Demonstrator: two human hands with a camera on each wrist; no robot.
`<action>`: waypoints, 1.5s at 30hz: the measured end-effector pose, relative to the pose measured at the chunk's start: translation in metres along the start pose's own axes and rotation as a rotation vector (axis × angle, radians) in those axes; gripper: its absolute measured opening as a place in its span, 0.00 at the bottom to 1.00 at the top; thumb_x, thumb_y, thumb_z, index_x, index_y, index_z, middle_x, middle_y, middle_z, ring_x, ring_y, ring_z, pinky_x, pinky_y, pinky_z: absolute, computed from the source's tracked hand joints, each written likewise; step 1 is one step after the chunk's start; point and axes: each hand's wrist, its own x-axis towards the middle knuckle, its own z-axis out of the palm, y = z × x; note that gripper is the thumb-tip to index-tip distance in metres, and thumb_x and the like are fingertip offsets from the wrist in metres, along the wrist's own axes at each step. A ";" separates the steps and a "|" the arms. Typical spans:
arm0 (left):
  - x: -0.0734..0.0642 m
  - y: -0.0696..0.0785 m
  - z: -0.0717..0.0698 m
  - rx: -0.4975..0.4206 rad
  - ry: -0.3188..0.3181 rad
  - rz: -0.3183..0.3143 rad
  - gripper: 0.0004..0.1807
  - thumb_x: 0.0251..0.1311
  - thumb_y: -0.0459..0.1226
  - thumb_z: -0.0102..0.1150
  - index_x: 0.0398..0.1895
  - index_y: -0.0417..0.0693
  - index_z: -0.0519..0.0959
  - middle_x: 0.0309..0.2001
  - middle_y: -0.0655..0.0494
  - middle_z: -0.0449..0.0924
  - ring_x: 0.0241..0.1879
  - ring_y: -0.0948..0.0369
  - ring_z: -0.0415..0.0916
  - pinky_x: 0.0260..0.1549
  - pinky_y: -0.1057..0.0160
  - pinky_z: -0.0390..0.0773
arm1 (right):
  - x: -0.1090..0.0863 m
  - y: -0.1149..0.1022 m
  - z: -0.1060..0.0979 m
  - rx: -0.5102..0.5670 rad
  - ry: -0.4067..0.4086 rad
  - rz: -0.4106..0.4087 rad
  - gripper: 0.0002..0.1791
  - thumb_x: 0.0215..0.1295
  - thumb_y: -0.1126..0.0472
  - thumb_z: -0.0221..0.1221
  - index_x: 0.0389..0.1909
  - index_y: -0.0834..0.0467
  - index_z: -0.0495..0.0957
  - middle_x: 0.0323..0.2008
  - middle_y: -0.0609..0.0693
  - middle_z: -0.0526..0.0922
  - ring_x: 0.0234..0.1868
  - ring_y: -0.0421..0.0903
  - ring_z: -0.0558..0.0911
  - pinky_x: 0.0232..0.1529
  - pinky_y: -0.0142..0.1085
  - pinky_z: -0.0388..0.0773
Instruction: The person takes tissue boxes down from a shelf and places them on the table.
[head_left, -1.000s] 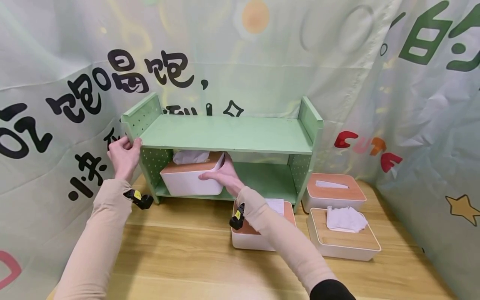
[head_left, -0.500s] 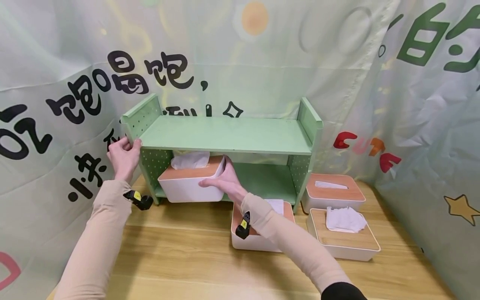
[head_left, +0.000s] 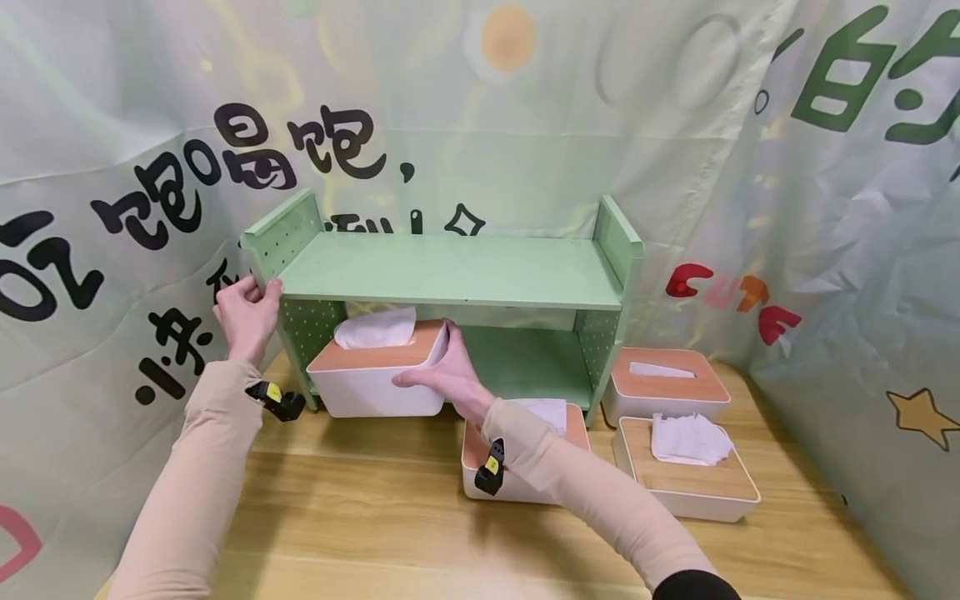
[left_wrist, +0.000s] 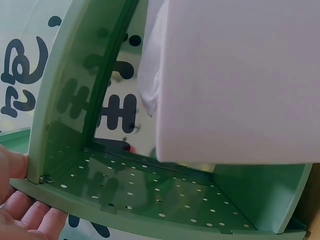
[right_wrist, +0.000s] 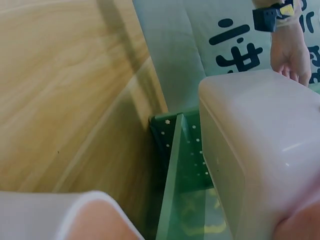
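Note:
A white tissue box with a wood-look lid and a tissue poking out is at the left front of the lower shelf. My right hand grips its right end, thumb on the front face. In the right wrist view the white box is raised off the green shelf board. My left hand holds the front edge of the left side panel of the green two-tier shelf. The left wrist view shows the fingers curled round that panel edge, with the box's white wall filling the upper right.
Another tissue box stands on the wooden table, partly under my right forearm. Two more boxes, one behind and one in front, stand right of the shelf. A printed cloth hangs close behind.
The gripped tissue box has come forward, out towards the lower shelf's front edge, with my right hand drawing back along with it. My left hand keeps its place on the side panel.

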 end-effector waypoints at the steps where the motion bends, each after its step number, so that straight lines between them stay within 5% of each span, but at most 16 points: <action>1: 0.000 0.000 0.000 0.000 0.002 0.001 0.23 0.70 0.46 0.54 0.63 0.45 0.78 0.60 0.40 0.79 0.72 0.56 0.60 0.73 0.56 0.56 | -0.001 0.000 0.000 -0.006 0.000 0.000 0.73 0.36 0.59 0.80 0.81 0.56 0.41 0.80 0.55 0.51 0.78 0.51 0.58 0.78 0.46 0.57; 7: 0.001 -0.001 0.000 0.006 0.004 -0.005 0.23 0.70 0.46 0.54 0.64 0.46 0.78 0.60 0.42 0.79 0.69 0.54 0.69 0.72 0.58 0.63 | -0.008 0.001 0.002 -0.027 -0.003 -0.002 0.73 0.37 0.59 0.79 0.80 0.57 0.41 0.80 0.57 0.52 0.78 0.53 0.57 0.78 0.48 0.57; 28: 0.000 0.003 0.001 0.031 0.003 -0.016 0.24 0.70 0.48 0.54 0.64 0.47 0.78 0.60 0.43 0.80 0.67 0.55 0.71 0.63 0.60 0.73 | -0.028 0.015 0.009 0.011 -0.028 -0.014 0.71 0.36 0.61 0.80 0.80 0.55 0.44 0.71 0.57 0.63 0.64 0.52 0.70 0.71 0.47 0.68; 37: -0.001 0.001 0.000 0.002 -0.006 -0.009 0.24 0.70 0.47 0.54 0.63 0.45 0.78 0.60 0.41 0.79 0.71 0.57 0.63 0.70 0.57 0.64 | -0.032 0.018 0.017 -0.038 -0.022 0.010 0.71 0.35 0.58 0.80 0.80 0.54 0.45 0.72 0.55 0.63 0.65 0.52 0.70 0.70 0.47 0.70; 45: -0.001 0.001 0.000 0.008 0.002 -0.010 0.24 0.69 0.47 0.54 0.63 0.46 0.79 0.59 0.43 0.80 0.69 0.56 0.67 0.71 0.58 0.63 | -0.035 0.020 0.024 -0.060 -0.016 0.031 0.71 0.35 0.56 0.81 0.80 0.51 0.45 0.72 0.54 0.62 0.65 0.51 0.70 0.70 0.47 0.69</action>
